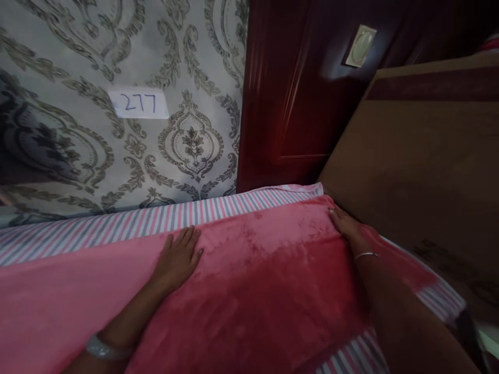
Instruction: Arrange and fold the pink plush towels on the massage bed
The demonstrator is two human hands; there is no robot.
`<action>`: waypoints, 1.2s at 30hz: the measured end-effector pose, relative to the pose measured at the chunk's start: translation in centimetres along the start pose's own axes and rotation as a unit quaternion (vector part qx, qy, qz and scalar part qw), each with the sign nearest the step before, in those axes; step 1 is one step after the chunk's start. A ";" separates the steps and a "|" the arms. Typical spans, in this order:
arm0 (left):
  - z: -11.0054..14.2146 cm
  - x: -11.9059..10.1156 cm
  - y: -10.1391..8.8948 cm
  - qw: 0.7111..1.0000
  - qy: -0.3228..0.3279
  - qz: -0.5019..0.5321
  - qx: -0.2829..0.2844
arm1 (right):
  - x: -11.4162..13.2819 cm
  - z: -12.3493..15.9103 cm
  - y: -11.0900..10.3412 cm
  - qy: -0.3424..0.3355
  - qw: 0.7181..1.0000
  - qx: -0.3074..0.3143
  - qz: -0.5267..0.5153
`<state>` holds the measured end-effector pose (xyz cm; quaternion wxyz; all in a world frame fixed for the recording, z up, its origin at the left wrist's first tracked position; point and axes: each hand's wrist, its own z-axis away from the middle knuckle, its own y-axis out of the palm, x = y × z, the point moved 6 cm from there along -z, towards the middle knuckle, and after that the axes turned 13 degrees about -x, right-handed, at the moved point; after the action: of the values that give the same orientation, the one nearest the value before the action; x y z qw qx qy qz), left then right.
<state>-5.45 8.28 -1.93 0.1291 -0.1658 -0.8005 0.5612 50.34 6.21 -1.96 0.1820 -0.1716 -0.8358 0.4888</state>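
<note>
A pink-red plush blanket (pixel 253 301) covers a striped sheet (pixel 175 215), which shows in pink, grey and white along the wall side. My left hand (pixel 179 259) lies flat on the blanket near its far edge, fingers stretched out and palm down. At the blanket's far right corner, my right hand (pixel 346 228) touches the edge. One digit rests on top there; the other fingers are hidden, so I cannot tell whether they grip the cloth. Darker brushed patches mark the nap between both hands.
Patterned wallpaper (pixel 193 140) stands behind the bed, with a paper label (pixel 138 103) reading 277. Right of it are a dark red wooden panel (pixel 288 104) with a pale switch plate (pixel 360 45), and a large brown board (pixel 429 171) close beside my right arm.
</note>
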 end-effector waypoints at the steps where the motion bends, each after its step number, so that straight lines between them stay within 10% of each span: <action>1: -0.1 0.0 0.0 1.000 0.002 -0.002 -0.005 | 1.0 0.6 -0.8 0.007 1.000 -0.005 -0.004; 9: -0.8 0.2 -0.1 0.999 0.020 -0.008 -0.037 | 12.6 9.8 -2.7 -0.213 0.973 0.039 -0.087; 18: -0.7 0.2 -0.3 0.999 0.024 -0.012 -0.020 | -5.8 7.2 -2.3 0.055 0.994 0.070 0.069; 27: -0.8 0.0 -0.1 0.999 0.032 -0.025 -0.029 | -5.5 8.1 -3.7 0.082 0.993 0.066 0.048; 31: -0.6 -0.5 -0.4 1.000 0.011 -0.012 -0.012 | -1.7 7.5 -5.5 0.108 0.991 0.062 0.053; 36: -0.1 -1.0 -1.0 1.000 -0.004 0.008 0.011 | 14.5 8.4 -4.9 -0.117 0.989 0.072 -0.045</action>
<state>-4.67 7.59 -0.95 0.1231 -0.1690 -0.7935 0.5716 33.11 4.32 0.49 0.1171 -0.0617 -0.8206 0.5560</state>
